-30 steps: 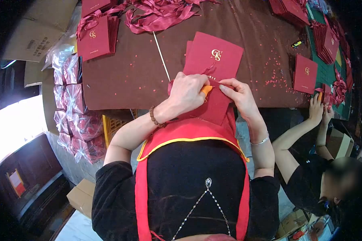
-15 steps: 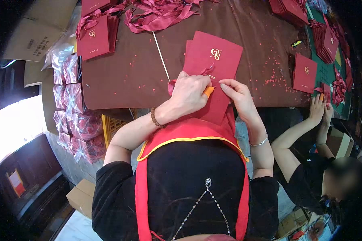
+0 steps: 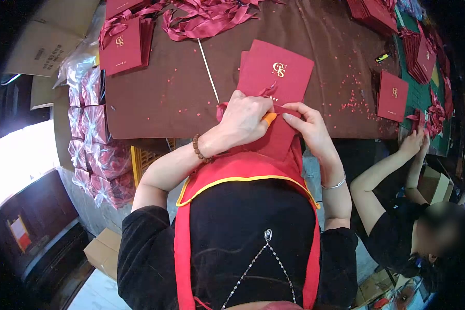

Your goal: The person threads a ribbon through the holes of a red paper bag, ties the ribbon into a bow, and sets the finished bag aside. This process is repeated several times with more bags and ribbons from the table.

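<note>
My left hand [image 3: 245, 120] is closed around a small orange tool [image 3: 268, 119] and presses it against a dark red paper bag [image 3: 276, 138] at the table's near edge. My right hand [image 3: 309, 129] pinches the top fold of the same bag from the right. A short red ribbon end [image 3: 267, 91] sticks out above my left hand. Just behind lies a small stack of flat red bags with a gold logo [image 3: 280, 70].
The brown table [image 3: 165, 93] holds a thin white stick [image 3: 208, 71], red ribbons [image 3: 201, 18], more red bags [image 3: 121, 46] at far left and scattered red paper dots [image 3: 354, 101]. Wrapped pink packets [image 3: 95, 150] pile at left. A co-worker's hands [image 3: 416, 142] work at right.
My hands stay on the bag with only a slight shift. The co-worker's hands have moved a little lower and to the right.
</note>
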Motion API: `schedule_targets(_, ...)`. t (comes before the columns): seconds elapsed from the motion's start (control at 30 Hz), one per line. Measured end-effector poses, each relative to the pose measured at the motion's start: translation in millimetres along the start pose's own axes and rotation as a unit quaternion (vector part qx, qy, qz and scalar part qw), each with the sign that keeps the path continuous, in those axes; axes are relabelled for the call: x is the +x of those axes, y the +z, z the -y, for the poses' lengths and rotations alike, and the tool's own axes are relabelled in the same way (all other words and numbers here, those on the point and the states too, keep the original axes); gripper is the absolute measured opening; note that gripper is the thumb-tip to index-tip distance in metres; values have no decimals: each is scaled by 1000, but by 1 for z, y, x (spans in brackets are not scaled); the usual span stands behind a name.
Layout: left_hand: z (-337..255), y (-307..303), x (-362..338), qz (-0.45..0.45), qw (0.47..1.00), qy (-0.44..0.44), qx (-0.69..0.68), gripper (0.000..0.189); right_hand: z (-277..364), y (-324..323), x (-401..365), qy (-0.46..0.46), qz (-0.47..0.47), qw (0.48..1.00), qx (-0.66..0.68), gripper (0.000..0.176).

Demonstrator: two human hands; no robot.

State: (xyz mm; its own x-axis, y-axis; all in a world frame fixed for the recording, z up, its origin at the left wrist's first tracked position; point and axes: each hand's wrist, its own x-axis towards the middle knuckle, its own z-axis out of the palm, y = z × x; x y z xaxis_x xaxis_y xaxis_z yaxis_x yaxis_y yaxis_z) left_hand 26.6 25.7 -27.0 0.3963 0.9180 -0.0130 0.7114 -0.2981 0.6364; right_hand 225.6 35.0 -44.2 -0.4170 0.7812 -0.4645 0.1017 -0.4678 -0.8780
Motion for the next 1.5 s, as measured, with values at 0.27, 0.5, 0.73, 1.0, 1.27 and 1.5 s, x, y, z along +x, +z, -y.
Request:
schedule_targets(0.27, -3, 6, 3, 11, 1000, -4, 2, 8, 0, -3, -4, -28, 7, 998, -53, 31)
schedule_targets(0.5, -5, 3, 6, 36, 999, -3, 11, 10, -5, -3, -1, -60, -6, 995, -85, 32)
schedule_targets(0.73, -1, 0, 3, 18, 1000, 4, 3, 12, -2, -6, -3, -40, -4, 991, -129, 31)
schedule_targets(1.0, 4, -5, 2, 48, 998, -26, 31, 11, 5, -8, -4, 38, 33, 999, -7, 31)
schedule_targets(1.27, 13, -1, -1, -54, 998, 17, 20, 7, 7, -5, -4, 69, 13, 997, 28, 31)
schedule_targets(1.5, 15, 2, -2, -11, 999, 13, 32, 8, 3, -5, -6, 19, -11, 994, -109, 28)
